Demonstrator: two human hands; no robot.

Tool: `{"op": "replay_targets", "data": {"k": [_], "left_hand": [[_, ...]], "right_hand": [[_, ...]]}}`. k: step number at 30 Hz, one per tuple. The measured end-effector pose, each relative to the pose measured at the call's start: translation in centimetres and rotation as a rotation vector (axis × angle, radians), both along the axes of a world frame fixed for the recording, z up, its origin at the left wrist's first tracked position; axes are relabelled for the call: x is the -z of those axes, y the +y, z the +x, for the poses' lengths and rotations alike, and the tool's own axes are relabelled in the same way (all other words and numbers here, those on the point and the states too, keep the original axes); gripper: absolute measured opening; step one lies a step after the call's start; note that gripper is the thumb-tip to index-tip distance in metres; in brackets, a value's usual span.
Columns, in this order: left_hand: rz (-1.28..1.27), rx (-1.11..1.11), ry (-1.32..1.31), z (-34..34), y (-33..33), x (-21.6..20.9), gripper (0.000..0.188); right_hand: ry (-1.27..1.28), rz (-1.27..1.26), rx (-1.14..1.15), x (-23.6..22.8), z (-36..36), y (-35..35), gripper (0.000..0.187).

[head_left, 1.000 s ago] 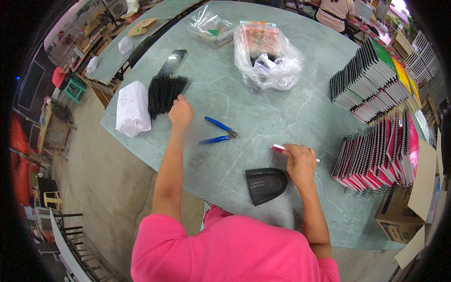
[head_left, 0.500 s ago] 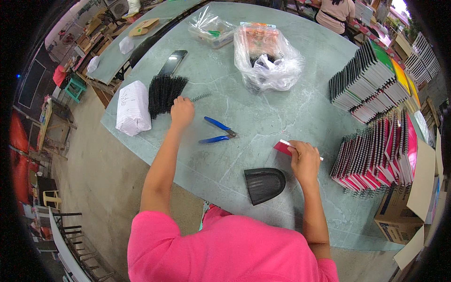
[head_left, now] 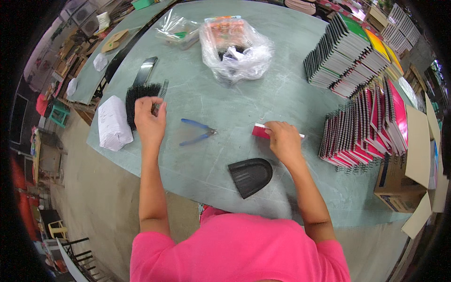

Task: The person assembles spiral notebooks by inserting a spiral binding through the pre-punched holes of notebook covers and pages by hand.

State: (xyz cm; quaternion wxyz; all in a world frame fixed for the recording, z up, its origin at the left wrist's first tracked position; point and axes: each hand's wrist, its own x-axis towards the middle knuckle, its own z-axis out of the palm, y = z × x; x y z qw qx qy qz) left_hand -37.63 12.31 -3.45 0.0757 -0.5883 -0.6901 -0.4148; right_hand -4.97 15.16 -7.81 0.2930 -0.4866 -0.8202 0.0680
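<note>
My left hand (head_left: 150, 121) is at the near side of a pile of black binding coils (head_left: 136, 94), its thumb and fingers curled together. From its fingertips a single dark binding coil (head_left: 165, 88) sticks up, its lower end hidden by the fingers. My right hand (head_left: 284, 140) grips a small red notebook (head_left: 260, 131) with a white edge, tilted just above the table; the hand covers most of it. Between my hands lie blue-handled cutting pliers (head_left: 197, 131), jaws to the right. Nearer me rests a black rounded, ridged block (head_left: 251, 176).
A white wrapped bundle (head_left: 112, 123) sits left of the coils, a dark flat strip (head_left: 146, 69) behind them. Plastic bags (head_left: 237, 56) stand at the back. Stacked notebooks (head_left: 340, 56), coil-bound red notebooks (head_left: 361, 129) and an open carton (head_left: 399, 176) line the table's right side.
My left hand has turned, and the single coil at its fingers now points away from me rather than to the right. The whole view has shifted; my right hand still holds the red notebook.
</note>
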Motion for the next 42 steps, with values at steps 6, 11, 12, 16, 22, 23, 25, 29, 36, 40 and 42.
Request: {"op": "replay_targets", "data": {"k": [6, 11, 12, 16, 22, 23, 25, 29, 36, 40, 42], "left_hand": [[0.173, 0.579, -1.083, 6.4, 2.5, -2.2, 0.025], [-0.588, 0.702, -0.844, 11.7, 1.4, 2.0, 0.031], [-0.513, 0.712, -0.749, 13.0, 1.0, 3.5, 0.029], [-0.415, 0.633, -0.579, 14.6, 0.8, 4.4, 0.026], [-0.264, 0.605, -0.351, 15.1, 0.8, 4.3, 0.018], [-0.274, 0.600, -0.366, 15.1, 0.8, 4.3, 0.017], [-0.292, 0.587, -0.398, 14.9, 0.9, 4.4, 0.017], [-0.284, 0.634, -0.331, 14.2, 1.2, 4.7, 0.018], [-0.343, 0.684, -0.367, 13.5, 1.5, 3.9, 0.018], [-0.264, 0.723, -0.350, 13.7, 1.5, 4.4, 0.018], [-0.326, 0.678, -0.377, 13.8, 1.5, 4.4, 0.017]], "right_hand": [[0.069, -0.019, -0.008, 0.4, 0.0, 0.1, 0.018], [0.043, -0.034, 0.008, 0.2, -0.2, 0.1, 0.021], [0.064, -0.037, 0.010, 0.0, -0.3, 0.1, 0.021], [0.066, -0.061, 0.002, -0.7, -0.3, -0.3, 0.022], [0.066, -0.081, 0.005, -0.5, -0.3, -0.1, 0.021], [0.076, -0.079, 0.004, -0.4, -0.3, -0.1, 0.020], [0.064, -0.091, -0.002, -0.6, -0.3, -0.2, 0.021], [0.066, -0.111, -0.005, -0.7, -0.4, -0.2, 0.021], [0.049, -0.130, -0.010, -0.8, -0.2, -0.1, 0.018], [0.060, -0.130, -0.010, -0.8, -0.2, -0.1, 0.021], [0.057, -0.142, -0.017, -0.8, -0.1, -0.1, 0.021]]}}
